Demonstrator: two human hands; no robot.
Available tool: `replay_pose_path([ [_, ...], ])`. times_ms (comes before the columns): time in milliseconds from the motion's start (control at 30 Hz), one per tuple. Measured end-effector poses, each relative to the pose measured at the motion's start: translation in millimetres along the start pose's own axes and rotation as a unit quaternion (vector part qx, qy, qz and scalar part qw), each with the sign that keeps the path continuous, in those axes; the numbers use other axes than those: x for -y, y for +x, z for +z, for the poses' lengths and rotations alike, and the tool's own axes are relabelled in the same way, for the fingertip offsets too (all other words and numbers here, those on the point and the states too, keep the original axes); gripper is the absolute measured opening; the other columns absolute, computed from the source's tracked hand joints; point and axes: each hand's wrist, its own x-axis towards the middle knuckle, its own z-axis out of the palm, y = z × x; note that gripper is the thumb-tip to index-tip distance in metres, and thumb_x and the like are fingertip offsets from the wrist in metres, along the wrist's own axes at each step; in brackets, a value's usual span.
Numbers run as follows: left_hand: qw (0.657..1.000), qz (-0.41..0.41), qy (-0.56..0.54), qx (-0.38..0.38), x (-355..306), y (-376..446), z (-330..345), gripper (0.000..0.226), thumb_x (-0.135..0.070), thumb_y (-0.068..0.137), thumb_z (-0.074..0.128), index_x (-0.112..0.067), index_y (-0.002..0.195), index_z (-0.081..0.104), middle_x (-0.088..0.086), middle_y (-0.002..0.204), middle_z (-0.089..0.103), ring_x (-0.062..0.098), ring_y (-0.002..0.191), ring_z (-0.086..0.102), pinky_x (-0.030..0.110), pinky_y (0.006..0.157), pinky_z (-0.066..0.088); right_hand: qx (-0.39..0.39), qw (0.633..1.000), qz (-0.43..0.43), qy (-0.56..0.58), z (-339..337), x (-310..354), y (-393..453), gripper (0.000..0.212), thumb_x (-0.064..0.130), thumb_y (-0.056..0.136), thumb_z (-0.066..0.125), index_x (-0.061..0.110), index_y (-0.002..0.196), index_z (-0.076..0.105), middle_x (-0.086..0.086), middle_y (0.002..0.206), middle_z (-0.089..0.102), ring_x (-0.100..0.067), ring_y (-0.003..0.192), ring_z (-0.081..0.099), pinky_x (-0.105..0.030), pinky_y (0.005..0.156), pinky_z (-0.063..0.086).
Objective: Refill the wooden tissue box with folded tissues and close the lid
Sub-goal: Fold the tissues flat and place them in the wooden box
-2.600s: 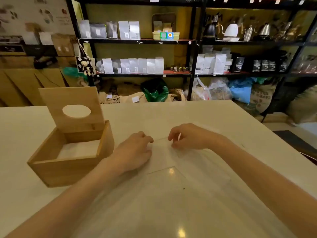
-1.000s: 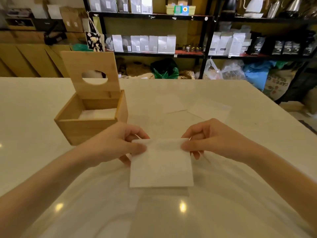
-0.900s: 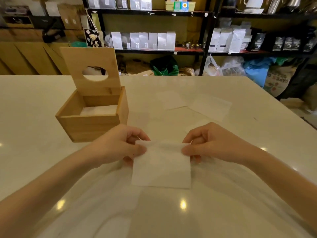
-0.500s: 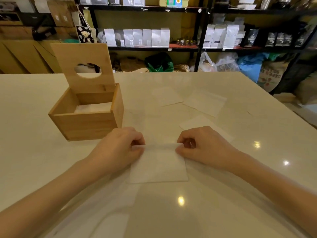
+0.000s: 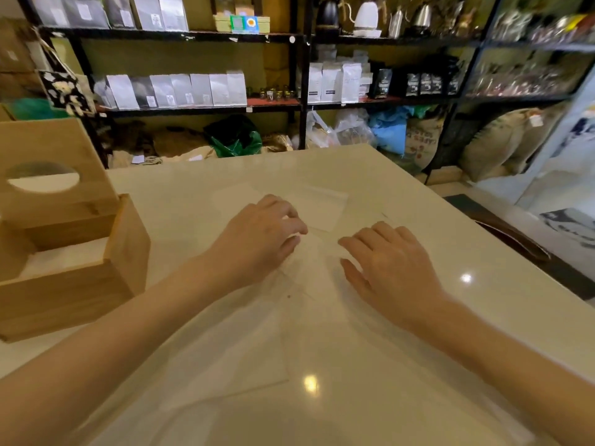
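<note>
Head view: the box (image 5: 69, 268) stands at the left edge of the table (image 5: 418, 365), lid (image 5: 48, 175) tilted up and back on its rear wall, which leaves the top open for loading; a white layer of tissues (image 5: 64, 257) already lies inside, well below the rim. The left hand (image 5: 260, 239) is curled, thumb and fingertips pinched on the near edge of a tissue (image 5: 306, 252) lying mid-table; judged, this grip is there to lift or fold the sheet. The right hand (image 5: 391, 268) lies flat and spread, palm down, just beside that tissue; whether it touches the sheet cannot be told, as white paper blends with the pale top. The hands are apart. Two more sheets (image 5: 322, 207) lie flat beyond the hands toward the far edge, laid out singly, presumably awaiting folding. Judged status: filling in progress, lid not yet closed.
</note>
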Motion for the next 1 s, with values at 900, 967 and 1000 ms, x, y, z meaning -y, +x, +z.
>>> replay_pose_path([
  [900, 0.998, 0.015, -0.052, 0.039, 14, 29, 29, 0.015, -0.023, 0.089, 0.051, -0.013, 0.094, 0.06, 0.002, 0.101, 0.062, 0.02, 0.094, 0.054, 0.034, 0.081, 0.044, 0.023, 0.904, 0.182, 0.386, 18, -11, 17, 0.008, 0.014, 0.071, 0.062, 0.021, 0.07, 0.061, 0.009, 0.065, 0.059, -0.014, 0.064, 0.055, -0.033, 0.065, 0.05],
  [967, 0.993, -0.024, -0.112, 0.016, 15, 22, 21, 0.012, -0.021, 0.088, 0.053, -0.012, 0.094, 0.059, 0.002, 0.097, 0.063, 0.018, 0.088, 0.055, 0.036, 0.082, 0.048, 0.021, 0.889, 0.175, 0.422, 14, -10, 23, 0.011, 0.01, 0.071, 0.064, 0.021, 0.07, 0.061, 0.006, 0.065, 0.06, -0.012, 0.062, 0.053, -0.021, 0.059, 0.045],
  [1000, 0.99, -0.038, -0.133, 0.009, 16, 18, 17, 0.012, -0.021, 0.088, 0.054, -0.013, 0.095, 0.058, 0.0, 0.095, 0.062, 0.018, 0.087, 0.056, 0.037, 0.082, 0.05, 0.015, 0.884, 0.165, 0.437, 12, -10, 26, 0.011, 0.01, 0.072, 0.065, 0.02, 0.07, 0.062, 0.005, 0.066, 0.06, -0.01, 0.061, 0.052, -0.015, 0.055, 0.042],
])
